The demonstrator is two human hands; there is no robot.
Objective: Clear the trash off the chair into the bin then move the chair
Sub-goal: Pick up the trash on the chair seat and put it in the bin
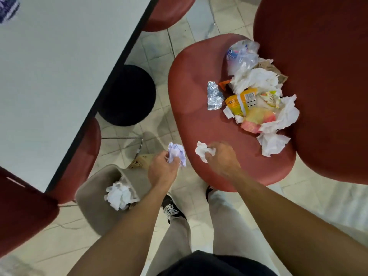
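1. Head view: the left hand has its grip clamped on a crumpled wad with a purple tint, held in the air between the chair and the bin.
2. The right hand pinches a white tissue over the near edge of the seat; its fingers are curled round the paper.
3. The bin stands on the floor to the left of the person's feet, partly under the tabletop, with a white paper ball already inside.
4. Most of the trash is not yet cleared: a heap of tissues, a yellow wrapper, a clear plastic bag and pink scraps lies toward the back of the seat, with a foil scrap just beside it.
5. Risks, as I judge them: the bin mouth is narrow and half tucked by the tabletop edge, so a wad let go too early could bounce off the rim onto the floor.
6. Both hands are full, so neither can steady the bin or catch a stray piece.
7. Light tissues and foil may slide off if the chair is moved before the seat is empty.
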